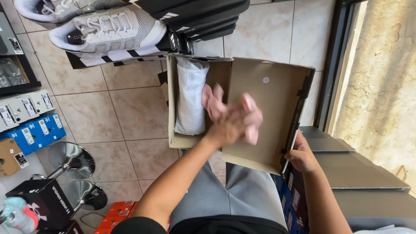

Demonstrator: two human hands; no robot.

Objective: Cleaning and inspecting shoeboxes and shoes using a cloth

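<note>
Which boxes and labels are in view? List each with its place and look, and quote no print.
Open brown cardboard shoebox: centre; left hand inside, right hand on its edge.
Small round white sticker: on that box's inner wall.
Black striped shoeboxes: stacked, top centre.
Blue shoeboxes with white labels: left edge.
White shoeboxes with labels: above the blue.
Orange flat boxes: floor, bottom.
Black cube box, white print: bottom left.

White mesh sneakers [108,30] rest on a striped black-and-white box lid [117,58] — black lids [199,15] stacked beside them. Blue shoeboxes [32,134] and white boxes [26,108] line the tiled floor [121,117], near two chrome stool bases [73,160].
</note>
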